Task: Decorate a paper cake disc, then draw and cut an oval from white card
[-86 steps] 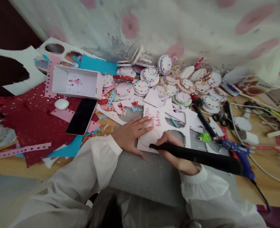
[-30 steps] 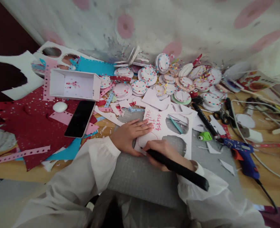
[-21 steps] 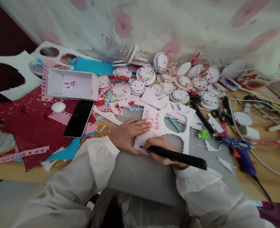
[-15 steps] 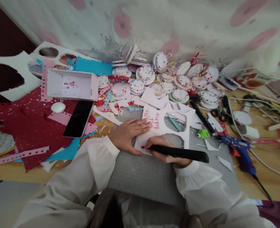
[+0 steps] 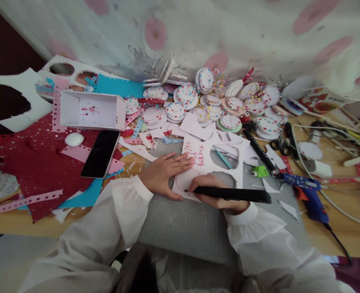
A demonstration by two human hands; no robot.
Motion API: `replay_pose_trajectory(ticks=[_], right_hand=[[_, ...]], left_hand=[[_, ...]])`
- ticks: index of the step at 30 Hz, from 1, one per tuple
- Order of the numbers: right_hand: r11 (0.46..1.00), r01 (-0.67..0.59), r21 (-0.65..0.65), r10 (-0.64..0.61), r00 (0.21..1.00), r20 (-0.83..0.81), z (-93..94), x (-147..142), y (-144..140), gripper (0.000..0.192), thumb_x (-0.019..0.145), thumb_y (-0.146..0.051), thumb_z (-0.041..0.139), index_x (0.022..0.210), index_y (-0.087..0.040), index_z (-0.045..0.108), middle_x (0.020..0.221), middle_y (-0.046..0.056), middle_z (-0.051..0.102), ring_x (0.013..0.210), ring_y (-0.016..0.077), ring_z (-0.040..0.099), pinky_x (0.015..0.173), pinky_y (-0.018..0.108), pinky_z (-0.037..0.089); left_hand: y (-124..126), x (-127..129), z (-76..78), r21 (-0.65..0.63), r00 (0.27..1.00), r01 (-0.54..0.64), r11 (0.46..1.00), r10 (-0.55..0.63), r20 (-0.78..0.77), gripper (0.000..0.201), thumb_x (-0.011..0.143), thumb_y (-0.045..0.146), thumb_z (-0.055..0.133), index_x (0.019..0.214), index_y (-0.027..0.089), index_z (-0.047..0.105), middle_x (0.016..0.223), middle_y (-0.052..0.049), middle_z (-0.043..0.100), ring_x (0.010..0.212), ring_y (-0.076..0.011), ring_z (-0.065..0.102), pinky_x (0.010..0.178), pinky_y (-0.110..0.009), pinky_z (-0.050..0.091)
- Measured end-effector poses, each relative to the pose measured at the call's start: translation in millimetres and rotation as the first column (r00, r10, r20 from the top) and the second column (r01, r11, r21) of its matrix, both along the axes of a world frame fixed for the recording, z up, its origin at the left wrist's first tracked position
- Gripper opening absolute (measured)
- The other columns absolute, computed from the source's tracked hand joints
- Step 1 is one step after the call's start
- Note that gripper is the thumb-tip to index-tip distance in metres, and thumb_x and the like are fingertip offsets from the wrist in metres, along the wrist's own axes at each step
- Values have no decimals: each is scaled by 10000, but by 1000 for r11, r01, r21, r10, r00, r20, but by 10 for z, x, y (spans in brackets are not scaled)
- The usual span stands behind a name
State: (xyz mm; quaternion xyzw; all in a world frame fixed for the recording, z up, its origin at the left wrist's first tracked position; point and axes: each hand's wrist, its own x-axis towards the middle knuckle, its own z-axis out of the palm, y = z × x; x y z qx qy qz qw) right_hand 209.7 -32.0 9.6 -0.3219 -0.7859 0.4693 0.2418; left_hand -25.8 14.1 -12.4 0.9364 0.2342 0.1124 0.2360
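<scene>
A white board sheet (image 5: 201,152) with red handwriting, a drawn red circle and cut-out round holes rests on a grey cutting mat (image 5: 187,228). My left hand (image 5: 166,173) lies flat on the left part of this sheet, fingers stretched out, holding nothing. In my right hand (image 5: 216,194) is a thick black pen-shaped tool (image 5: 234,194), gripped with closed fingers and tilted to the right. Its thin tip meets the sheet at the lower part of the red circle; whether it is a pen or a knife I cannot tell.
Behind the sheet stand several small tiered paper discs (image 5: 186,94) trimmed with coloured dots. To the left are a white open box (image 5: 92,110), a phone (image 5: 101,154) and a white egg-shaped object (image 5: 74,139). A blue glue gun (image 5: 308,195), scissors (image 5: 280,146) and cords lie right.
My right hand and the black tool have shifted slightly right, the tip tracing along the bottom of the circle. The left hand stays in place on the sheet.
</scene>
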Motion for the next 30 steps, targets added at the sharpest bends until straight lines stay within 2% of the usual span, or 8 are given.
replay_pose_trajectory(ticks=[3,7,9,13,16,21,26,30], right_hand=[[990,-122,-65,123,992,9,37,17,1,212,757,-105,539,930,-177,639,755,0,633,620,112,530,570,215,408],[979,-74,-192,75,997,-3,138,45,-63,223,799,-151,583,1012,-150,650,797,19,655,668,115,571,595,208,443],[978,-37,-206,30,999,-38,160,64,-121,260,820,-216,624,1070,-152,658,879,53,699,760,144,631,673,235,494],[981,166,-97,-172,984,-57,89,61,-232,288,823,-308,678,1081,-180,668,965,88,735,847,192,680,758,303,536],[950,301,-88,-303,953,-15,10,-5,-275,217,849,-359,646,992,-197,660,806,44,710,700,167,651,615,271,513],[863,463,-203,-475,880,-13,-58,-111,-294,197,835,-402,657,830,-218,587,628,-24,587,546,122,530,463,224,395],[884,352,-309,-397,913,-94,-62,-93,-291,209,840,-397,642,813,-217,541,610,-49,514,522,102,449,451,216,331],[918,331,-219,-362,925,-118,-20,-61,-281,205,863,-354,615,757,-206,520,661,-29,528,577,106,453,505,225,360]], left_hand=[[0,0,5,-2,1000,3,1000,-3,-2,1023,643,652,713,1483,202,343,1527,-116,370,1431,-312,314,1184,-492,189],[-4,-4,13,8,1000,-5,1000,5,7,1010,651,656,706,1477,192,356,1520,-125,381,1429,-314,317,1176,-488,208],[-8,-6,17,15,1000,-9,1000,9,7,1004,653,651,707,1472,181,365,1516,-128,388,1430,-313,317,1174,-487,212],[-11,-7,23,29,1000,-3,1000,3,3,1000,663,652,697,1474,174,358,1522,-123,380,1437,-305,302,1171,-480,219],[-7,-2,31,30,1000,-4,1000,3,3,1001,663,646,699,1477,178,354,1522,-127,378,1437,-307,302,1164,-482,227],[-6,10,41,6,1000,-10,1000,10,12,993,656,624,715,1475,190,361,1517,-123,390,1429,-312,316,1163,-484,225],[-5,10,33,3,999,-10,1000,10,39,991,658,616,717,1478,193,356,1519,-121,390,1427,-316,318,1159,-484,230],[3,10,27,24,999,-4,1000,3,36,989,663,627,707,1475,183,359,1516,-123,395,1425,-314,323,1152,-486,245]])
